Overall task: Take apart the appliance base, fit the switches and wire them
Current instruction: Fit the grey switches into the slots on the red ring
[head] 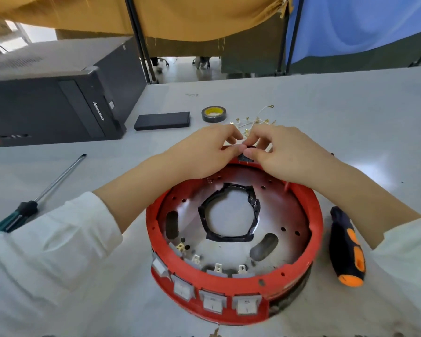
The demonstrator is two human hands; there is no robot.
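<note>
A red base (pixel 233 271) sits open side up on a grey table (pixel 350 113), directly below the camera. Four grey rocker switches (pixel 244 304) line its near wall, their brass terminals (pixel 218 267) standing up inside the rim. The metal floor of the base shows a large central hole edged with black tape (pixel 229 212), two oval slots and several small holes.

At the near left lies a screwdriver (pixel 34 203) with a dark green handle, its long shaft pointing away toward the far left. At the near right, just beside the base, lies a second screwdriver (pixel 346 246) with a black and orange handle.

Both forearms, in white sleeves (pixel 46 251), reach over the base to its far rim. There the left hand (pixel 204 152) and the right hand (pixel 282 152) meet, fingertips together, pinching a small black part (pixel 247 156) at the rim. What the part is cannot be told.

Just beyond the hands lies a loose cluster of white wires (pixel 255 120) with brass ring terminals. Beside them stands a roll of black tape (pixel 213 114), and left of that a flat black box (pixel 162 120). A black computer tower (pixel 54 93) lies on its side at the far left. Yellow and blue cloths (pixel 350 25) hang behind the table.
</note>
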